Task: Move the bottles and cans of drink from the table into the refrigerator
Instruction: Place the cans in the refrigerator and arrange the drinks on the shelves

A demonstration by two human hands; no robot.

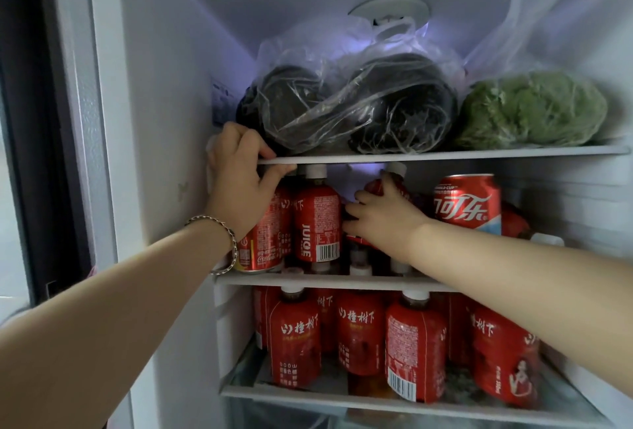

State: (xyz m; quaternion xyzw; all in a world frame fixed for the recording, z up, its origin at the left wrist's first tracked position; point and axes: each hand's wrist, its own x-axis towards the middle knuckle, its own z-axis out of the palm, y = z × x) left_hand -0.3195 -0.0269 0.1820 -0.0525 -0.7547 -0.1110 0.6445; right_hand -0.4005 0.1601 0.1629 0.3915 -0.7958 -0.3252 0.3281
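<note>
I look into the open refrigerator. My left hand (236,172) grips the front edge of the top shelf (445,154) at its left end. My right hand (380,219) reaches into the middle shelf and is closed around a red juice bottle (394,182) with a white cap, held above the other bottles. To its left stand a red juice bottle (317,219) and a cola can (263,240). A second cola can (467,202) sits raised on the right. Several red juice bottles (414,346) fill the lower shelf.
On the top shelf lie dark vegetables in a clear plastic bag (349,100) and a wrapped green vegetable (534,110). The refrigerator's left wall (164,120) is close to my left arm. White bottle caps (359,267) show low on the middle shelf.
</note>
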